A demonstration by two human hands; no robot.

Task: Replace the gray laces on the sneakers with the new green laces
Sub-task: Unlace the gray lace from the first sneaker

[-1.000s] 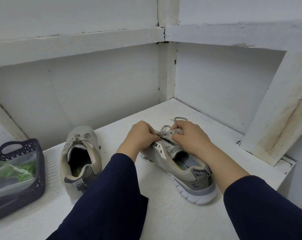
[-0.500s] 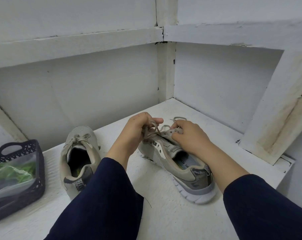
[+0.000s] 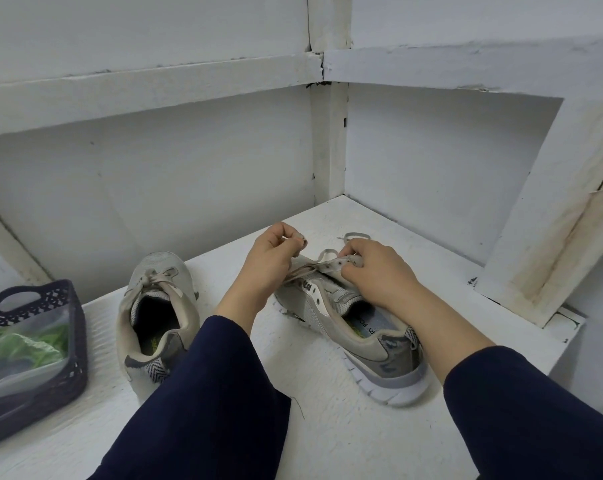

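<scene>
Two gray sneakers stand on the white shelf. The right sneaker (image 3: 372,344) lies with its heel toward me, its gray lace (image 3: 308,270) loosened. My left hand (image 3: 269,263) pinches a strand of that lace, raised above the shoe's left side. My right hand (image 3: 376,271) rests on the tongue and eyelets, fingers curled on the shoe's front; a lace loop (image 3: 357,235) lies beyond it. The left sneaker (image 3: 154,317) stands apart, its gray lace tied. Green laces (image 3: 23,341) sit in a clear bag inside a dark basket (image 3: 68,362) at far left.
White walls close the shelf at the back and right, meeting in a corner post (image 3: 329,143). A slanted white board (image 3: 549,216) leans at the right. The shelf's right edge (image 3: 566,337) drops off near the sneaker's heel.
My left hand has lifted up and to the left from the eyelets, drawing a strand of gray lace out with it. My right hand has stayed on the shoe's front.
</scene>
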